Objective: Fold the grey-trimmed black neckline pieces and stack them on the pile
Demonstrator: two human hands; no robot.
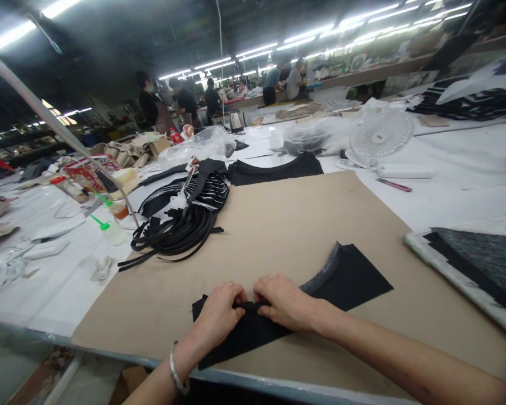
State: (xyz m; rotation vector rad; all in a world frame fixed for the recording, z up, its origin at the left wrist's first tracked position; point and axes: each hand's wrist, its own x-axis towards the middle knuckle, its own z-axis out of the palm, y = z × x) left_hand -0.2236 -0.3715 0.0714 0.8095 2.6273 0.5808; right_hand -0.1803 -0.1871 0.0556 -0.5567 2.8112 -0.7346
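Observation:
A black fabric piece [362, 278] with a curved inner edge lies on a brown board [274, 236]. Along part of that curve runs a greyish, shiny strip. My left hand [223, 309], a bracelet on its wrist, pinches the curved edge near the piece's left part. Close beside it, my right hand [284, 301] pinches the same edge, which looks folded between the two hands. Both hands cover the middle of the curve. At the board's far edge lies a stack of similar black curved pieces [278, 169].
Coiled black strips [172, 230] lie left on the board. Beyond them are green-tipped bottles [113, 230]. A red cutter [394, 184] and a clear fan [379, 135] are at the far right. A padded board [480, 264] with dark cloth sits right. Several people stand far back.

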